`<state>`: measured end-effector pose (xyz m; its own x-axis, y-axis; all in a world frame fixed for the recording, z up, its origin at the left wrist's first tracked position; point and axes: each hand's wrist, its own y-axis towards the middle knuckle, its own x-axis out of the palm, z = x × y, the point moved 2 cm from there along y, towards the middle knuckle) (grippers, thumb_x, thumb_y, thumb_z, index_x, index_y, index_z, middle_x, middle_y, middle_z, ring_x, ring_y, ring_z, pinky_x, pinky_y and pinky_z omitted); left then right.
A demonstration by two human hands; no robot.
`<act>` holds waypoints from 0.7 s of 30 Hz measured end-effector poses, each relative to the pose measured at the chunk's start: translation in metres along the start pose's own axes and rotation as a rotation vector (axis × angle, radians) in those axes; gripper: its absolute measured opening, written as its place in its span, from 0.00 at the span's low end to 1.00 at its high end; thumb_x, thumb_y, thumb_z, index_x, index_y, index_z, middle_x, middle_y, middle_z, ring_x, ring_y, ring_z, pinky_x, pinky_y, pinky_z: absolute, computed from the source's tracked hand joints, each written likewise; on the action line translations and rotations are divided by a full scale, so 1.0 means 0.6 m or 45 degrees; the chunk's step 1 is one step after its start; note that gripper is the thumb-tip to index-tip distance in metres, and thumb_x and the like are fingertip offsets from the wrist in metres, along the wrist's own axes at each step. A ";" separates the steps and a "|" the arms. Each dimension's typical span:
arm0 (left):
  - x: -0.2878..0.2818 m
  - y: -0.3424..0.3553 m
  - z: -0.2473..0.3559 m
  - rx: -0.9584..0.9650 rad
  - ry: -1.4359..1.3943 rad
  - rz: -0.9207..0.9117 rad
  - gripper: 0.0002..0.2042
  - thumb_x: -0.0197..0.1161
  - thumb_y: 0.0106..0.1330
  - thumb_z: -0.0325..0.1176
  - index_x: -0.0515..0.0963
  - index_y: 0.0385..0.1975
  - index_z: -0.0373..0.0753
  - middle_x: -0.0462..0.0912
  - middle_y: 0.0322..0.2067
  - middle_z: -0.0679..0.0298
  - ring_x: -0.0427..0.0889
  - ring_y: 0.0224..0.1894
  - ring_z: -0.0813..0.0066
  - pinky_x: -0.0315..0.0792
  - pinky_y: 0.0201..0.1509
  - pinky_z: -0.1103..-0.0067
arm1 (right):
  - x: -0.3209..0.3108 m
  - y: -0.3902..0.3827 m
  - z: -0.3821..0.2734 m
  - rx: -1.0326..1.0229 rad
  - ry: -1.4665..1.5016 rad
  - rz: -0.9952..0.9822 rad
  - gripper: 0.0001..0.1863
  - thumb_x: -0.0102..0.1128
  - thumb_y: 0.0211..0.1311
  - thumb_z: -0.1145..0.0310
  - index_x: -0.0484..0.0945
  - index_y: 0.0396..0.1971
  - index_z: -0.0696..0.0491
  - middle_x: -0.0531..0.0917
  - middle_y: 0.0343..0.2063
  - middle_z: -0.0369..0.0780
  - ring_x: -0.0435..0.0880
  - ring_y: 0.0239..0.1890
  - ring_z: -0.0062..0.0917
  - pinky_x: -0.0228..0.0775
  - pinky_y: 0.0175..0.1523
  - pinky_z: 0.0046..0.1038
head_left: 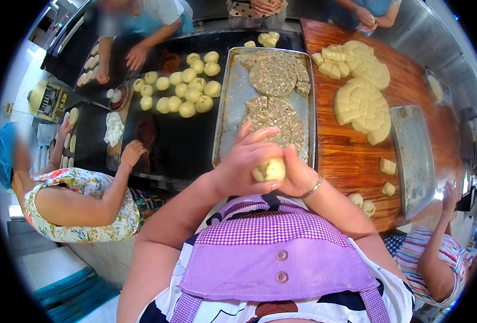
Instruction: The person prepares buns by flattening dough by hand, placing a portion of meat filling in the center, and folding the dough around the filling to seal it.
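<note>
Close in front of my purple apron, both hands are wrapped round a pale yellow dough ball (273, 170) with folds in its surface. My left hand (237, 164) cups it from the left, its upper fingers reaching across. From the right, my right hand (299, 173) presses against it, thumb pointing up. Just beyond my hands lies a metal tray (233, 129), which holds two slabs of speckled brown filling (273, 75); my left hand hides part of the nearer slab. Several smooth dough balls (187, 91) sit on the dark table left of the tray.
On the wooden table (330, 161) to the right are scored dough slabs (361, 110), a few loose dough pieces (387, 166) and a second metal tray (413, 161). Co-workers stand around the tables. One hand (133, 153) reaches over the dark table near a white cloth (114, 129).
</note>
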<state>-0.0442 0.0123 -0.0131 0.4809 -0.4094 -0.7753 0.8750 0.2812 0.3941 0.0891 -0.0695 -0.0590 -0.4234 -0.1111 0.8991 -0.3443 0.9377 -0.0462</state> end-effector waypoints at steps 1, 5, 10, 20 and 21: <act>-0.003 0.004 0.003 -0.037 0.049 -0.020 0.37 0.72 0.51 0.54 0.70 0.57 0.39 0.77 0.55 0.58 0.63 0.68 0.51 0.42 0.73 0.56 | -0.001 0.006 0.002 -0.051 -0.085 0.066 0.36 0.49 0.68 0.41 0.61 0.63 0.56 0.74 0.55 0.42 0.76 0.58 0.29 0.73 0.59 0.31; 0.029 -0.005 0.015 -0.293 -0.076 0.325 0.33 0.72 0.53 0.49 0.73 0.53 0.34 0.75 0.52 0.51 0.68 0.62 0.46 0.50 0.69 0.50 | 0.011 0.013 -0.004 -0.357 -0.600 0.150 0.32 0.36 0.76 0.45 0.61 0.63 0.57 0.73 0.56 0.44 0.74 0.59 0.29 0.68 0.63 0.30; 0.058 -0.007 0.013 -0.001 -0.383 0.561 0.17 0.67 0.58 0.33 0.77 0.45 0.33 0.79 0.45 0.52 0.77 0.51 0.50 0.68 0.60 0.60 | -0.019 0.004 0.032 -0.305 -0.683 0.323 0.39 0.27 0.72 0.36 0.62 0.63 0.57 0.73 0.57 0.44 0.74 0.59 0.30 0.64 0.66 0.32; 0.030 -0.004 -0.003 -0.116 0.127 0.368 0.37 0.59 0.65 0.56 0.60 0.63 0.33 0.68 0.58 0.49 0.68 0.61 0.53 0.54 0.70 0.61 | -0.018 0.036 -0.004 -0.153 -0.078 0.556 0.41 0.27 0.72 0.34 0.66 0.62 0.56 0.79 0.51 0.44 0.80 0.54 0.33 0.74 0.57 0.33; 0.042 -0.006 -0.003 -0.125 -0.013 0.364 0.38 0.60 0.65 0.55 0.58 0.65 0.33 0.68 0.59 0.49 0.68 0.62 0.52 0.54 0.70 0.60 | -0.016 0.038 0.002 -0.284 -0.165 0.584 0.38 0.25 0.75 0.39 0.66 0.61 0.58 0.79 0.50 0.44 0.80 0.54 0.31 0.73 0.58 0.33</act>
<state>-0.0351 0.0027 -0.0351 0.7077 -0.3104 -0.6346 0.6948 0.4687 0.5455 0.0846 -0.0475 -0.0690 -0.5938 0.3009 0.7463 0.0819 0.9453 -0.3159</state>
